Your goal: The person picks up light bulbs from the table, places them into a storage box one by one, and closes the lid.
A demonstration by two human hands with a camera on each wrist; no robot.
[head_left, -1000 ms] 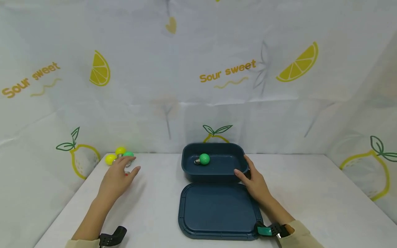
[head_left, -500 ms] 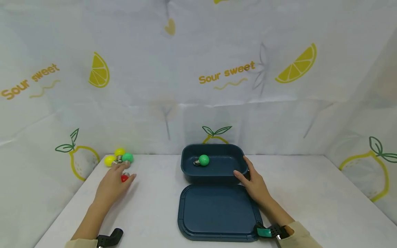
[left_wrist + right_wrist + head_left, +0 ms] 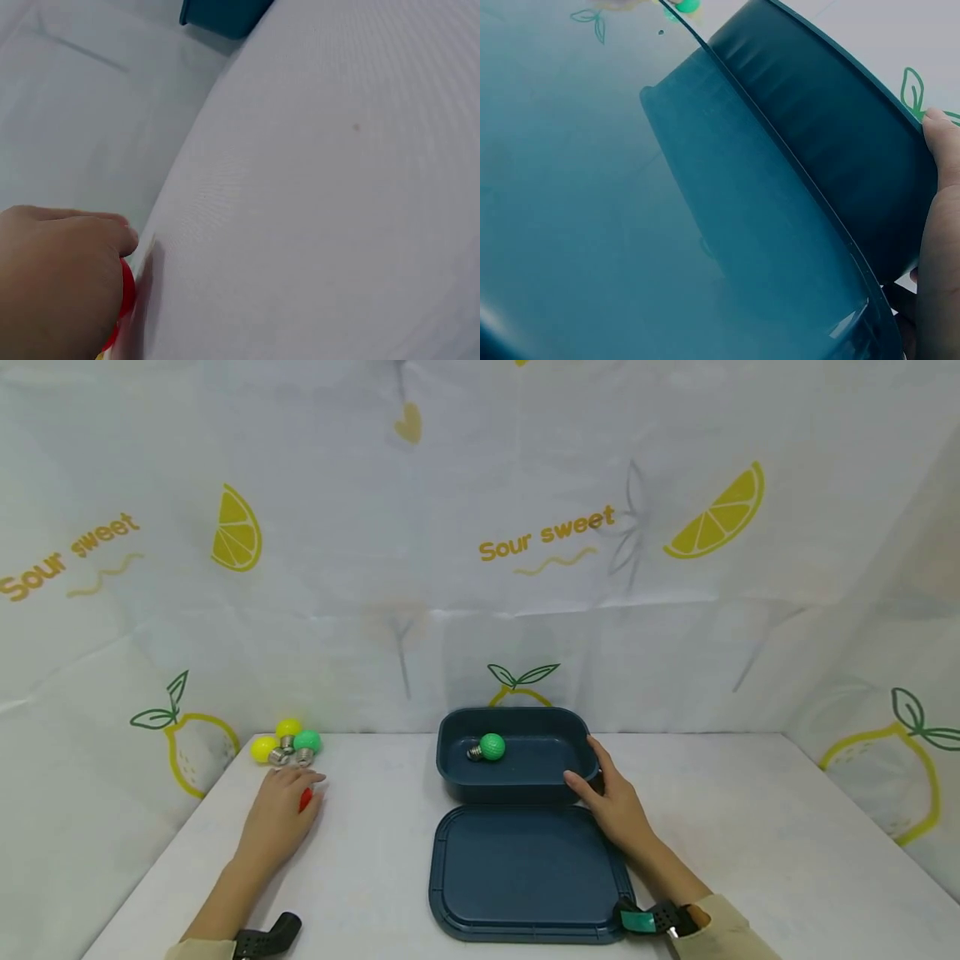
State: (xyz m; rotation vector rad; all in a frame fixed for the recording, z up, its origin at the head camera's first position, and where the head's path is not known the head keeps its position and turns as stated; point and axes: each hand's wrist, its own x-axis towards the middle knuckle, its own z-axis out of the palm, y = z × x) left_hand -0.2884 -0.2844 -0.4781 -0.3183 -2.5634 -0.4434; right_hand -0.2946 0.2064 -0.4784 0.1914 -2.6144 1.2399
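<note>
In the head view my left hand, low on the table's left side, grips a red light bulb between thumb and fingers. Its red surface peeks past the hand in the left wrist view; most of it is hidden. Just beyond lie two yellow bulbs and a green bulb, their metal bases close together. My right hand holds the right front corner of a dark blue box, thumb at the front rim. Inside the box rests a green bulb with a textured globe.
A flat dark blue lid lies directly in front of the box, by my right forearm. The white table ends at a backdrop printed with lemons and lettering. Black straps circle both wrists.
My left hand has drawn back slightly from the cluster, come down at the red bulb and closed its fingers around it. The right hand stays on the box.
</note>
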